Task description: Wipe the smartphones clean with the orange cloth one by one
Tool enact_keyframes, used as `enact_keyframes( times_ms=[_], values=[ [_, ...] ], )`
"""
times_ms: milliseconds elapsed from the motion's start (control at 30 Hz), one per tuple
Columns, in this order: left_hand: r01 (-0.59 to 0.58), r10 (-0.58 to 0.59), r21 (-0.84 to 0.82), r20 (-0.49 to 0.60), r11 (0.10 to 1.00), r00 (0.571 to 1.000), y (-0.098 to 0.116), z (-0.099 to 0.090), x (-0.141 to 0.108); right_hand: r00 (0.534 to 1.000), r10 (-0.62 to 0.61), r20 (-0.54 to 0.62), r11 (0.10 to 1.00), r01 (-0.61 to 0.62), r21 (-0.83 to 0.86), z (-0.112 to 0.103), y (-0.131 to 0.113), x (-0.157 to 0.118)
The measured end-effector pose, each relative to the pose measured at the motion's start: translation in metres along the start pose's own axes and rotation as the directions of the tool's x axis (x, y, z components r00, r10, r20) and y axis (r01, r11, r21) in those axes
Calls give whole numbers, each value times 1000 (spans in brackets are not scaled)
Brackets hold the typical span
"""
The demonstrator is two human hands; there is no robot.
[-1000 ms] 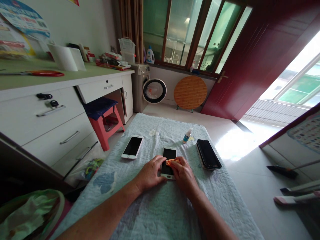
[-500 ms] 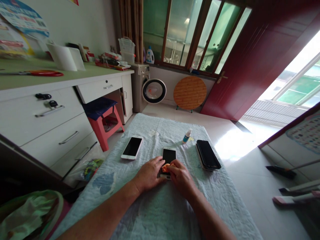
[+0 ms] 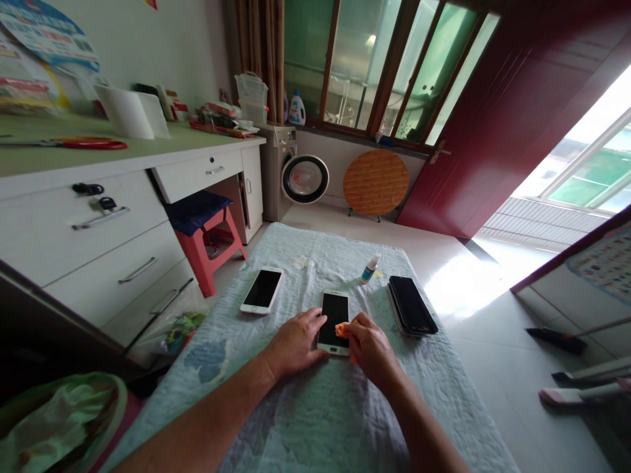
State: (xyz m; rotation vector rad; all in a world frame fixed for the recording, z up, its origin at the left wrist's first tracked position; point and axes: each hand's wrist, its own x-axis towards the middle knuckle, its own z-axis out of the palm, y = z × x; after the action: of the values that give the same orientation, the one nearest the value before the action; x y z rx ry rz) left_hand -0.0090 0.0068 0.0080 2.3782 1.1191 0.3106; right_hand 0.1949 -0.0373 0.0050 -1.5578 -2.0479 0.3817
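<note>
A white smartphone (image 3: pixel 334 318) with a dark screen lies flat on the cloth-covered table. My left hand (image 3: pixel 298 338) steadies it by the left edge, fingertips at the side and thumb near the lower corner. Pinched in my right hand (image 3: pixel 369 345) is a crumpled orange cloth (image 3: pixel 341 330), which touches the right part of the screen; some of the cloth is hidden by the fingers. Beyond the phone stands a small spray bottle (image 3: pixel 369 269). To the left rests another white smartphone (image 3: pixel 263 291), and on the right lies a stack topped by a black smartphone (image 3: pixel 413 305).
A light blue quilted cloth (image 3: pixel 305 407) covers the table. Drawers (image 3: pixel 108 243) and a pink stool (image 3: pixel 210 243) stand to the left, with a bin (image 3: pixel 116 407) at lower left. A washing machine (image 3: pixel 276 171) has its round door swung out. Brooms lean at the right.
My right hand has moved right with the orange cloth, from the left and middle of the screen to its right side, uncovering more of the phone. My left hand stays in place.
</note>
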Motion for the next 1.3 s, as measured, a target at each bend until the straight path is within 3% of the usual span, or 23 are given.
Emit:
enact_keyframes(
  times_ms=[433, 733, 1000, 1300],
  values=[
    [-26, 25, -47, -10, 999, 1000, -7, 5, 2, 984, -160, 82, 987, 160, 6, 17, -36, 2],
    [-58, 59, -32, 27, 998, 998, -11, 3, 1, 977, -63, 204, 984, 26, 178, -11, -19, -5],
    [-62, 63, -37, 20, 997, 998, -13, 4, 1, 975, -18, 221, 991, -12, 137, -23, -2, -7],
    [-66, 68, -55, 30, 996, 997, -13, 3, 2, 985, -103, 139, 990, 87, 115, 4, -26, 0]
  ],
)
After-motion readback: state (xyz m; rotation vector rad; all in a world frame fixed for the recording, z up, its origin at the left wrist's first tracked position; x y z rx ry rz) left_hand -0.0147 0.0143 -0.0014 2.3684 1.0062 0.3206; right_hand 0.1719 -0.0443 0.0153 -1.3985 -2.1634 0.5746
